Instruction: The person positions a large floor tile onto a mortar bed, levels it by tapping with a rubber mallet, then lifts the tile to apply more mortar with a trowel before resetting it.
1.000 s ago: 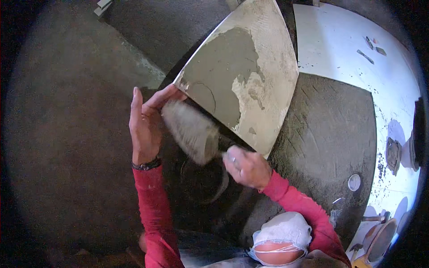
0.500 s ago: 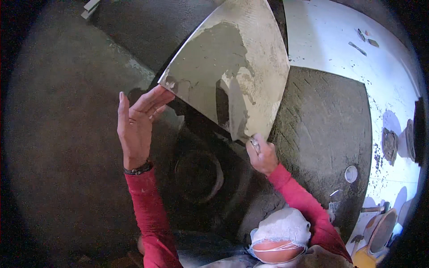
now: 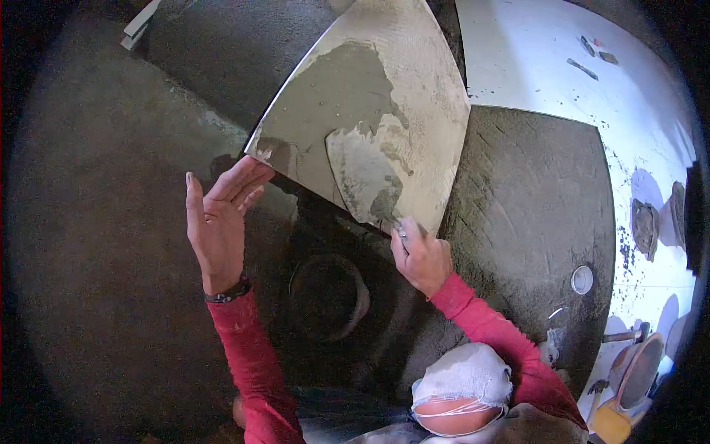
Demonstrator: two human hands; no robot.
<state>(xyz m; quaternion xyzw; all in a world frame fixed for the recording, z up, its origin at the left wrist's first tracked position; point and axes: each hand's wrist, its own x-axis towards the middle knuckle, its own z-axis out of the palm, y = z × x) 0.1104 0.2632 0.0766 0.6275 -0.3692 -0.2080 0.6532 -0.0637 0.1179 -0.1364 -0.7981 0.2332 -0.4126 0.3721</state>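
Observation:
A large pale tile [image 3: 433, 111] slants across the upper middle, with a broad patch of wet grey mortar [image 3: 325, 85] on its surface. My right hand [image 3: 423, 257] is closed round the handle of a trowel [image 3: 361, 166]. The trowel's blade lies flat against the mortar near the tile's near edge, and its face is smeared grey. At the tile's left corner my left hand [image 3: 225, 218] has its fingers stretched out, the tips touching the edge from below. Its thumb stands apart, pointing up.
Beneath and beside the tile is a rough grey mortar bed [image 3: 543, 189]. White flooring [image 3: 547, 52] at the right carries small tools, crumbs and a round float [image 3: 637, 370]. A small round lid [image 3: 582, 280] lies on the grey bed. A white-covered knee [image 3: 466, 377] shows low.
The trowel has moved left and turned from edge-on to flat on the mortar, my right hand shifting left with it. My left hand still touches the tile's corner.

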